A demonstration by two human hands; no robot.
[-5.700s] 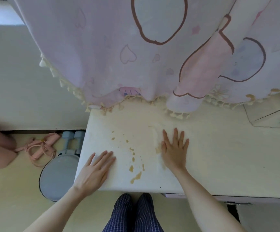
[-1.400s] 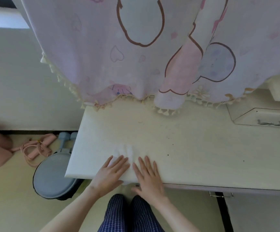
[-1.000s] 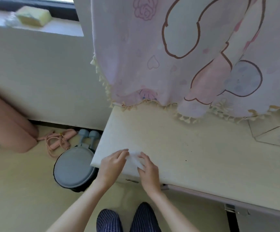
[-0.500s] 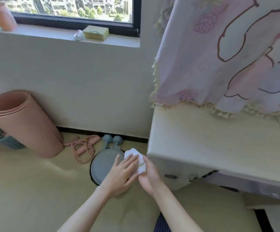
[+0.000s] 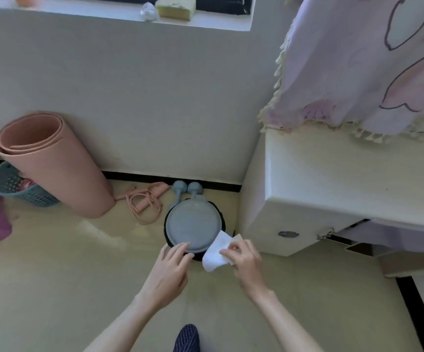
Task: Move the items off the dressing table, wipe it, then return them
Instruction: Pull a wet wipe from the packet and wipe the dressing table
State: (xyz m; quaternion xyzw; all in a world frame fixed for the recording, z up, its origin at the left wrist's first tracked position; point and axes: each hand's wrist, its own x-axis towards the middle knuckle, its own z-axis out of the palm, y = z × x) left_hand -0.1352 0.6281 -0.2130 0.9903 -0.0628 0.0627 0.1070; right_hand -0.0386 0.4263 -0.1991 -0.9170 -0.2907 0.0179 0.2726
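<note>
Right hand (image 5: 246, 257) pinches a crumpled white wipe (image 5: 216, 252); left hand's (image 5: 167, 270) loosely spread fingers should lift the round grey bin lid (image 5: 193, 224) fully first.

No legible text, label, brand, number or sign on any surface in the head view; the pale pink-and-lilac fringed fabric curtain (image 5: 373, 67) carries only outlined cartoon drawings, no lettering.
</note>
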